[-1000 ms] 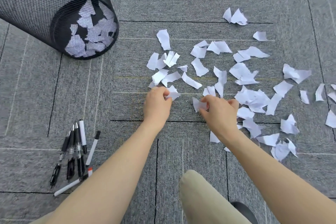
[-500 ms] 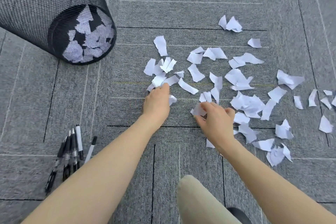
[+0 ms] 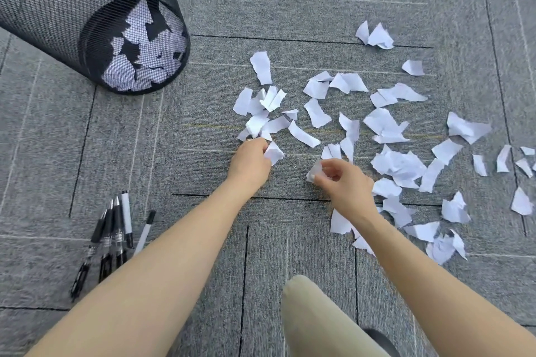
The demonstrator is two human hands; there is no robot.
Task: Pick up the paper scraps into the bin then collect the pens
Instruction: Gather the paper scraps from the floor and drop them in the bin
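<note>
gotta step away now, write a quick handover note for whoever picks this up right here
Left hand: grips a paper scrap just above the carpet.
Right hand: pinches a small crumpled scrap.
Mesh bin: at upper left, with some paper showing through its mesh near the bottom.
Loose scraps: many lie spread over the carpet, ahead of the hands and to the right.
Pens: lying in a bunch at lower left, untouched.
Done: part of the paper is binned.
Left: bin the two held scraps, clear the remaining ones, then collect the pens.
</note>
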